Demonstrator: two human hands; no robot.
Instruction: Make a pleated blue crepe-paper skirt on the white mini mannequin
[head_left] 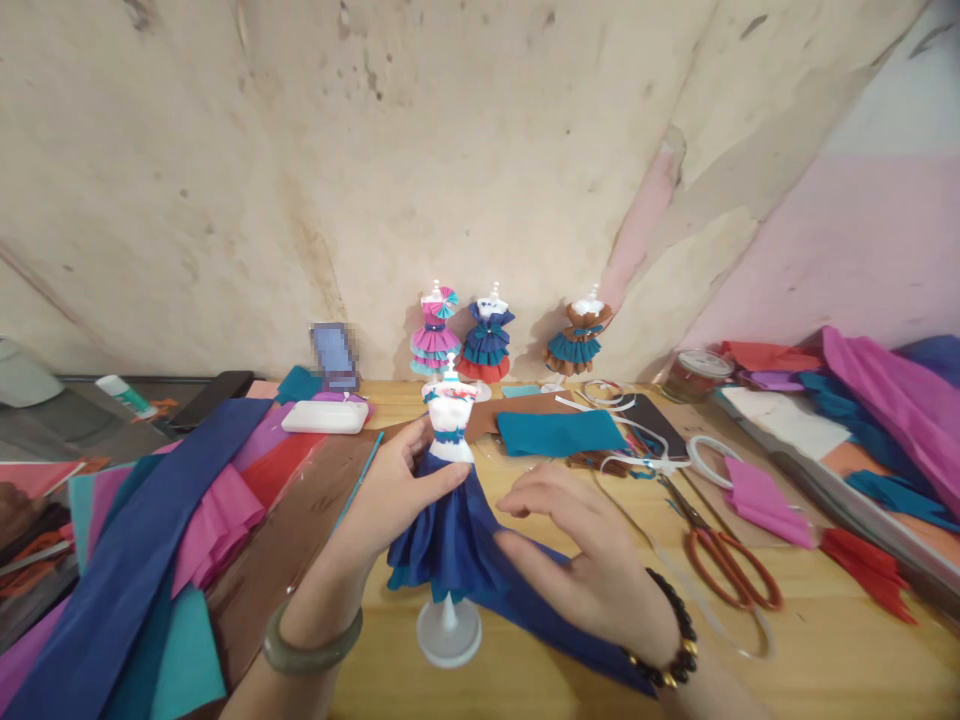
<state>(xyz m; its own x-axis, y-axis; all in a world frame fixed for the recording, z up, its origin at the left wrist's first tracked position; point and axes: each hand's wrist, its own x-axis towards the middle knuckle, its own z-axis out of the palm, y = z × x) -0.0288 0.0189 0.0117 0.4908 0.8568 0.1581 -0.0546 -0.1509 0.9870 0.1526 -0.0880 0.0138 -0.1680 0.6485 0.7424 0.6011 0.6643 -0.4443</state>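
Observation:
A small white dress-form mannequin (451, 408) stands upright on a round white base (448, 632) in front of me. My left hand (401, 490) is closed around its waist, the thumb pressing the top of a gathered navy paper skirt (442, 540). Teal edging shows beneath the skirt's hem. From the skirt a long navy paper strip (540, 615) trails right, passing below my right hand (581, 550). That hand hovers beside the mannequin with thumb and fingers apart, and nothing shows between them. Part of the strip is hidden behind the right hand and wrist.
Three dressed mannequins, pink (433, 335), navy (489, 335) and brown (576, 340), stand along the wall. Orange-handled scissors (724, 565) and a teal paper piece (559, 433) lie to the right. Coloured paper strips (150, 540), a white case (325, 417) and a glue stick (126, 396) are left.

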